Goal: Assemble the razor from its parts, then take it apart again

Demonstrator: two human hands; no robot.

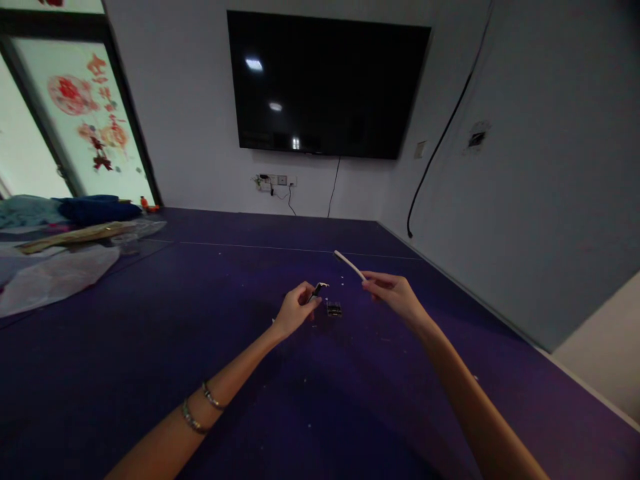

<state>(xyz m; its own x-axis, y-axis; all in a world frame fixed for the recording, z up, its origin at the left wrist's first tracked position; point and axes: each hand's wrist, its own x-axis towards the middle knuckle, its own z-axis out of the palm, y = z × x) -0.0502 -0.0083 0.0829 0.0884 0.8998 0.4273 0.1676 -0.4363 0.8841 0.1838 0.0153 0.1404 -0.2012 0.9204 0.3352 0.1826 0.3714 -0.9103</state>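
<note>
My left hand [299, 308] is closed on a small black object [316, 291] with a pale, bent tip; its exact kind is too small to make out. To the right, my right hand [390, 291] pinches the lower end of a slim white toothbrush-like stick [351, 265]. That stick tilts up to the left, and its far end looks dark underneath. The two held things are apart. Between and just below the hands, a small dark box-like piece [334, 309] lies on the purple floor surface [240, 400].
Small white bits are scattered around the hands. Plastic sheeting [65, 277], a flat yellowish piece [75, 237] and dark blue cloth [103, 209] lie at left. A black cable [440, 137] hangs down the right wall. A television [327, 87] is mounted ahead, above wall sockets [281, 181].
</note>
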